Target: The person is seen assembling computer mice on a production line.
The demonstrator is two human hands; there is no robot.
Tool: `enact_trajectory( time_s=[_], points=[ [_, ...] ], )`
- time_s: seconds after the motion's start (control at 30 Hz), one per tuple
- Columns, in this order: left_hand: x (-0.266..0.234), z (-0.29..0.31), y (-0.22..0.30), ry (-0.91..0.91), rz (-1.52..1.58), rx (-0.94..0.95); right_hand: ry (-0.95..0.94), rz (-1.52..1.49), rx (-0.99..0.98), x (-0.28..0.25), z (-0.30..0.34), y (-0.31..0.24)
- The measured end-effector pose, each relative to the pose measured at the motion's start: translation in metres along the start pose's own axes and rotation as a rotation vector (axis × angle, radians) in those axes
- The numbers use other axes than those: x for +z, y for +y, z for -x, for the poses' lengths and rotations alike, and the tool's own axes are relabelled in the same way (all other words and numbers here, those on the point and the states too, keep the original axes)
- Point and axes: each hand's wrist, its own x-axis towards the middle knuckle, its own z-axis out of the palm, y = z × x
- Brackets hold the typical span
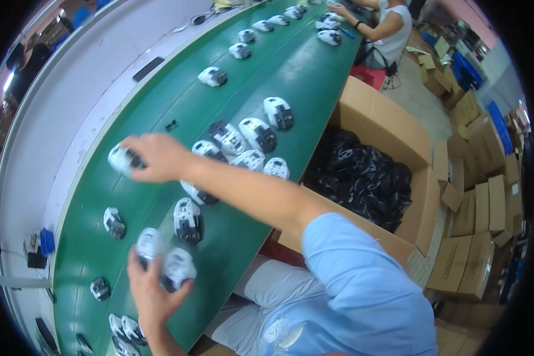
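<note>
Stretched out over the green work surface [231, 204], my right hand [155, 157] grips a white and black computer mouse [122, 159] at its right end. Lower down, the fingers of my left hand [153, 292] are bent round two white mice, one mouse [149, 242] above and another mouse [178, 267] beside it; both are slightly blurred. Just above them lies a mouse [187, 219] with its dark inner parts showing. A cluster of similar mice, among them a mouse [257, 134], sits beyond my right forearm, which hides some of them.
A cardboard box [418, 204] full of black shell-like parts [362, 172] stands against the right edge. More mice line the surface, including one mouse [212, 76] farther off. A small black part [171, 125] lies near my right hand. Another person [391, 29] works at the far end.
</note>
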Motion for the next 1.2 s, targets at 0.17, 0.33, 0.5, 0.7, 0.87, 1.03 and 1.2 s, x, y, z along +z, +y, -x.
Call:
enact_trajectory(
  time_s=[0.17,0.33,0.5,0.7,0.87,1.03,1.2],
  points=[
    [-0.024,-0.059,-0.002,-0.005,0.393,0.134,0.378,0.249,0.316,-0.183,0.078,0.08],
    [-0.007,-0.083,0.059,-0.268,-0.032,0.34,0.545,0.749,0.53,-0.257,0.17,0.183],
    [0.046,-0.058,0.067,-0.504,-0.032,0.57,0.546,0.829,0.538,-0.251,0.205,0.244],
    [0.079,-0.068,0.062,-0.278,-0.14,0.548,0.53,0.809,0.546,-0.23,0.196,0.232],
    [0.043,-0.089,0.025,0.052,-0.035,0.389,0.542,0.789,0.392,-0.221,0.174,0.225],
    [0.051,-0.152,-0.076,0.334,-0.093,-0.293,0.538,0.887,0.32,-0.26,0.211,0.253],
    [0.064,-0.149,-0.116,0.309,-0.394,-0.667,0.586,0.76,0.378,-0.238,0.202,0.249]
  ],
)
